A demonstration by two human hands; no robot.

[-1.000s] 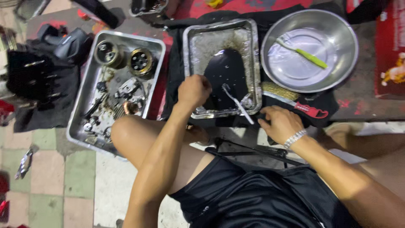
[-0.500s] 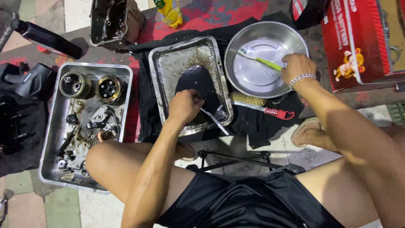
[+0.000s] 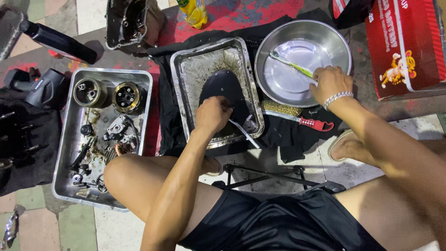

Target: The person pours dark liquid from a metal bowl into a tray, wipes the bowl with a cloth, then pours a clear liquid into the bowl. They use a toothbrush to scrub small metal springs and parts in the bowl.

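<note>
Two hands engaged, located here relative to the centre tray, the dirty metal pan on the black cloth.

- Left hand: inside the centre tray, at its near half. Grip closed, fist resting on the black oval cover; what, if anything, is pinched inside the fist cannot be told.
- Right hand: right of the centre tray, at the near rim of the round steel bowl. Grip closed on the handle end of the green toothbrush.
- White brush: propped over the centre tray's near right corner, not held.
- Wire brush with red handle: on the cloth just right of the centre tray, not held.
- Parts tray: left of the centre tray, loaded with greasy engine parts.

Progress, as judged: cleaning of the cover under way, not finished. Cover wet and dark, grime coating the tray floor beyond it. Toothbrush only gripped, not yet brought to the cover.

Orientation: cover long axis along the centre tray's length, rounded narrow end at the far side. Toothbrush long axis diagonal across the bowl, bristle head far-left, handle near-right.
</note>
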